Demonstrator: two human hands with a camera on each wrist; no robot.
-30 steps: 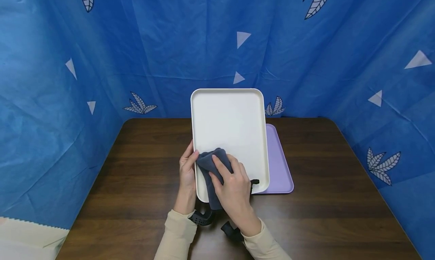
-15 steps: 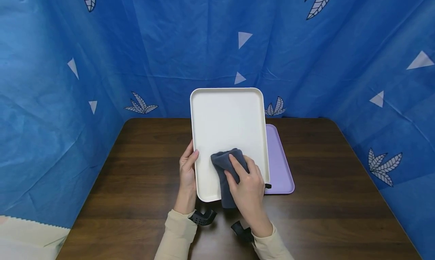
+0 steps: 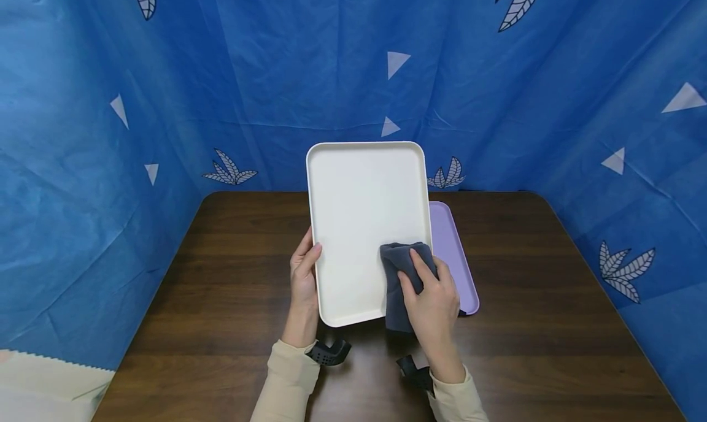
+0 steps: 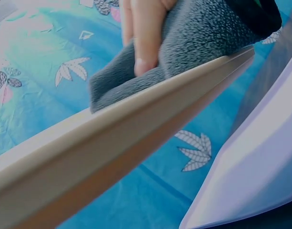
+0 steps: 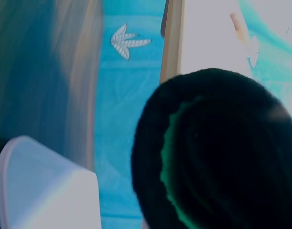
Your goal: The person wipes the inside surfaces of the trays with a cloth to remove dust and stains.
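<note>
A white rectangular tray [image 3: 359, 213] with a low rim is held up off the table, its inner face tilted toward me. My left hand [image 3: 302, 281] grips its left edge, thumb over the rim and the other fingers behind. Against the lower right of the tray, my right hand [image 3: 433, 299] holds a dark grey cloth [image 3: 399, 281] bunched under its fingers, with a fold hanging past the lower rim. In the left wrist view the cloth [image 4: 198, 43] lies against the tray's edge [image 4: 122, 119]. The right wrist view is mostly blocked by something dark.
A purple tray [image 3: 455, 262] lies on the dark wooden table [image 3: 552, 324], partly hidden behind the white one. A blue patterned curtain [image 3: 276, 72] encloses the table's back and sides. Each wrist wears a black mount [image 3: 329, 352].
My right hand has slid the cloth rightward over the white tray, from its lower left to its right edge. The left hand keeps its grip; the tray has shifted very slightly left.
</note>
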